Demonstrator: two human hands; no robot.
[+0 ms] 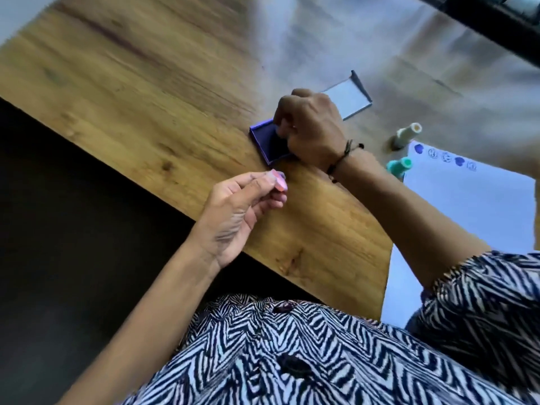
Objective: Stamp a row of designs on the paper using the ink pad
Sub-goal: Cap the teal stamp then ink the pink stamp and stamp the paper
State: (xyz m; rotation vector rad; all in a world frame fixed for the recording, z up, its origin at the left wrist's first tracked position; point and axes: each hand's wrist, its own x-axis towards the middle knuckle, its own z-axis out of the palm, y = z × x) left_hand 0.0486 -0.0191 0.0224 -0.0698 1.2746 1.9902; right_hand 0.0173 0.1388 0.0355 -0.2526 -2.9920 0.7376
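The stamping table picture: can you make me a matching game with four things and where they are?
Things:
1. ink pad
2. pink stamp
3. paper
4. green stamp

Places:
A. pinched in the left hand
B. under the right hand
C. standing by the paper's corner
D. lying at the table's right side, with a row of blue prints

Pairs: 1-B, 2-A, 3-D, 4-C
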